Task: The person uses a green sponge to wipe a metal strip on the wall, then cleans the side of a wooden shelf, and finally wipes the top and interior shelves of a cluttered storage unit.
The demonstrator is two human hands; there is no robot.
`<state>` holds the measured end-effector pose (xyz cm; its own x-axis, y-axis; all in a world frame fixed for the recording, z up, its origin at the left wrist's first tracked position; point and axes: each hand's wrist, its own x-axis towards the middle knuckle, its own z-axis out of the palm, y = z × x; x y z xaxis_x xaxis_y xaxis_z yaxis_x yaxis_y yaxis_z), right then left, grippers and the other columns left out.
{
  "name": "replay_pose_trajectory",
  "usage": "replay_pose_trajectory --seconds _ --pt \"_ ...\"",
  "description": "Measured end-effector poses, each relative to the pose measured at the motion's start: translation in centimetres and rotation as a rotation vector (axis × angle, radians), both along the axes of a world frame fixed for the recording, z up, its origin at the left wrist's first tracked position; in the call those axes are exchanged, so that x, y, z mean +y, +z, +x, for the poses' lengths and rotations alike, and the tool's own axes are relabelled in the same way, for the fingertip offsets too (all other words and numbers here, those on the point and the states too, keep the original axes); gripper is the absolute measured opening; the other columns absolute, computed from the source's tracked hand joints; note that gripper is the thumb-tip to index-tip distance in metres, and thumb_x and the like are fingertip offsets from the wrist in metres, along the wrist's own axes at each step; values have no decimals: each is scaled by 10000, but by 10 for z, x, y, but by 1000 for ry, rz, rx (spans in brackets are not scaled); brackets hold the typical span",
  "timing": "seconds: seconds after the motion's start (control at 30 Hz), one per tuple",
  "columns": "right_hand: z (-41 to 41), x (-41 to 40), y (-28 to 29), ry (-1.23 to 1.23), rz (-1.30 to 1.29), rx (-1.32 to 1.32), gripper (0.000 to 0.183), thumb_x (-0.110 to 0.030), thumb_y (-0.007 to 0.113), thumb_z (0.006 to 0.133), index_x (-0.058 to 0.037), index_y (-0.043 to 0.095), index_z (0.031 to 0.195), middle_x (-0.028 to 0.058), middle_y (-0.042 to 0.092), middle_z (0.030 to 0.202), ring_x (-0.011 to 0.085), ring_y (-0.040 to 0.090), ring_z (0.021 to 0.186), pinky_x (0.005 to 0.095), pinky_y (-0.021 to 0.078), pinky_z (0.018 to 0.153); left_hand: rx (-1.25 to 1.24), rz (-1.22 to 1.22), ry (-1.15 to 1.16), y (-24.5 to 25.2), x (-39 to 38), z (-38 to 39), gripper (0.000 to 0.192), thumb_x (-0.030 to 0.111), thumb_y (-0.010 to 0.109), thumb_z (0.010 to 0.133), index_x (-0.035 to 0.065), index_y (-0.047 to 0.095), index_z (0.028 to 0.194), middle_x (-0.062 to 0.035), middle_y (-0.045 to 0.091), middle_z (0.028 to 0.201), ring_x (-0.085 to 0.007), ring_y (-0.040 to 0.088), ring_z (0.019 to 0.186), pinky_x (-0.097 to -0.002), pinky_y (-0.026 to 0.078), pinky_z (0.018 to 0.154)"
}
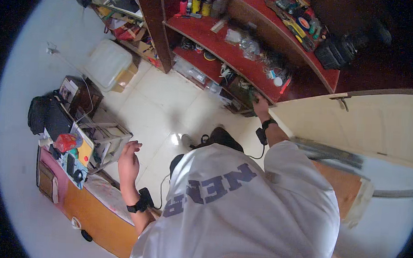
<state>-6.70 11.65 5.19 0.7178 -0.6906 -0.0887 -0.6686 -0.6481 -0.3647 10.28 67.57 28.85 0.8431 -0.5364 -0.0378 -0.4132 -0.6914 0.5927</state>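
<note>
My right hand [261,105] reaches to the right end of a low compartment in the dark red shelf unit [227,56]. Its fingertips are by something dark green, too blurred to name, and whether they grip it does not show. My left hand [130,153] hangs over the floor at the left, fingers slightly curled and apart, with nothing in it. On the shelf just above my right hand lie a red marker-like stick [285,85], a round white lid [278,81] and clear plastic bags [249,47]. White cables [227,72] lie in the compartment below.
Spray cans [206,6] and hand tools [295,30] stand or lie on the shelves. A lidded plastic storage box [108,64] is on the tiled floor. At left, a table holds a red jar [66,142] and a phone [70,164]. A cream door [354,122] is at right.
</note>
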Motion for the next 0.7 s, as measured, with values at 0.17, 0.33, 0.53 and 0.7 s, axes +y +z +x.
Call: replay_pose_trajectory --seconds 0.17,0.33,0.53,0.7 --pt "64 26 60 -403 -64 -41 417 -278 618 807 -180 600 1211 208 644 1026 402 556 1029 476 452 895 -24 41 -22 4 11 33 454 -161 409 673 57 597 1024 -141 610 1093 -268 645 844 -380 512 757" --pt "97 5 47 -555 -211 92 428 -276 608 794 -186 598 1213 200 651 1011 382 564 992 475 467 860 -19 51 -68 20 -7 79 442 -153 433 677 58 596 1029 -135 615 1068 -264 644 839 -386 509 743" --pt "171 21 25 -768 -55 286 329 -320 582 825 -132 635 1089 134 551 1089 344 557 1049 473 473 848 -71 150 -118 24 0 167 395 -114 445 705 64 597 1023 -147 610 1011 -317 627 833 -396 500 714" --pt "233 68 75 -441 -117 497 321 -287 533 853 -107 616 1105 166 514 1124 382 522 1092 473 479 847 -121 107 -122 56 -32 242 400 -118 459 699 71 605 1020 -138 602 943 -320 621 830 -412 492 708"
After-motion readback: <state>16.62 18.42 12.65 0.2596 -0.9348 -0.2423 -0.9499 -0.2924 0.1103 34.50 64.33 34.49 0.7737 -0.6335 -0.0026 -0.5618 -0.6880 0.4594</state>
